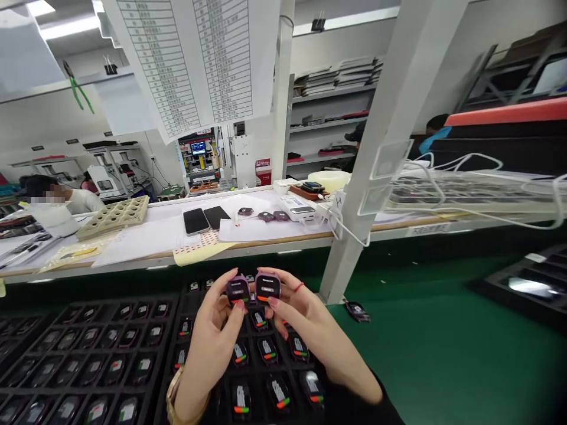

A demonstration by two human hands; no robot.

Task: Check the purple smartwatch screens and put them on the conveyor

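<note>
Side by side above a black foam tray, two purple-cased smartwatch bodies have lit screens facing me. My left hand (224, 313) pinches the left smartwatch (238, 288), thumb on its lower edge. Between the fingers and thumb of my right hand (296, 307) is the right smartwatch (268, 287). Each has a coloured strip at its bottom edge; the text on the screens is too small to read. Under my hands, the black tray (259, 386) holds several more watch bodies, such as one watch (267, 348) with a red and green sticker. My wrists hide part of this tray.
Another black tray (170, 330) of watches lies to the left. A white post (376, 147) rises right of my hands, with a loose watch (357, 311) near its foot. On the shelf ahead lie phones (196, 221), papers and cables. Printed sheets (190, 59) hang above. A person (84, 200) sits far left.
</note>
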